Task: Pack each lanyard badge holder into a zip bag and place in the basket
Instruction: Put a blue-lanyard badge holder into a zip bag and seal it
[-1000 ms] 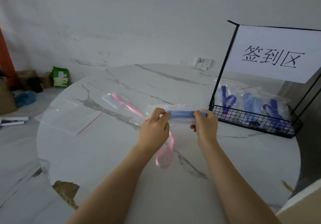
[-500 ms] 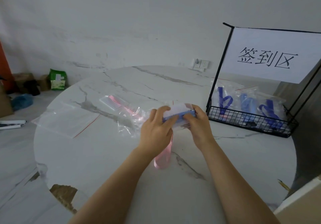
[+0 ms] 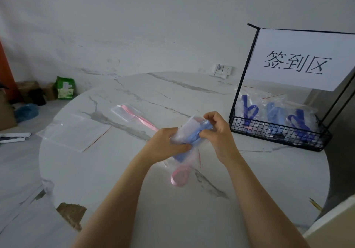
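Note:
Both hands hold a clear zip bag point(image 3: 185, 130) above the middle of the round marble table point(image 3: 134, 180). A blue lanyard badge holder point(image 3: 194, 136) is bunched inside it. My left hand point(image 3: 165, 145) grips the bag's left side. My right hand point(image 3: 217, 130) pinches its upper right part. A pink lanyard point(image 3: 179, 176) with a clear badge holder point(image 3: 124, 111) lies on the table, partly under my hands. The black wire basket point(image 3: 278, 134) stands at the right with several bagged blue lanyards in it.
An empty clear zip bag point(image 3: 75, 132) lies flat on the table's left side. A white sign point(image 3: 299, 59) with black characters hangs on the basket's frame. Boxes and a green packet point(image 3: 65, 88) sit on the floor at the far left. A beige box corner point(image 3: 336, 226) shows at the bottom right.
My hands have come closer together. The bag with the blue lanyard went from stretched flat between them to crumpled and tilted upright.

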Tool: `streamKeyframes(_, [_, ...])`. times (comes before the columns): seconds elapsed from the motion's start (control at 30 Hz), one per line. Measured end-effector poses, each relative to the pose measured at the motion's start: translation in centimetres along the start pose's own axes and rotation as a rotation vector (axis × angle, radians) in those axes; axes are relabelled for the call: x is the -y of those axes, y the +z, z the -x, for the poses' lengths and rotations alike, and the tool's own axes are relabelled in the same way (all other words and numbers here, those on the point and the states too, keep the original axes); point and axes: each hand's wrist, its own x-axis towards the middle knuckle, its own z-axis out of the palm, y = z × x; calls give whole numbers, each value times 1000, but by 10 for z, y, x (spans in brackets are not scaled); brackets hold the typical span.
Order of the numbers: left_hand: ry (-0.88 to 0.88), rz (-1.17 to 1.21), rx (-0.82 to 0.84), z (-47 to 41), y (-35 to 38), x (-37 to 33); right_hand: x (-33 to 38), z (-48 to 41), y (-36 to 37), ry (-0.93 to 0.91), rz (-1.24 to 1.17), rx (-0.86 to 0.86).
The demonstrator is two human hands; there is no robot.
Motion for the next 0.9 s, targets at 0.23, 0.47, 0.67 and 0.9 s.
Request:
streamKeyframes(0.23, [31,21,112,1,-4,-2,3,3,1,-68,37,59])
streamKeyframes(0.47, [68,170,-88,1,1,-3,1,5,6,-62,48,252])
streamKeyframes(0.67, [36,631,-286,3,-4,-5,6,5,5,-32,71,114])
streamKeyframes(0.9, [48,737,-335,3,-7,-5,11,5,11,28,-55,-75])
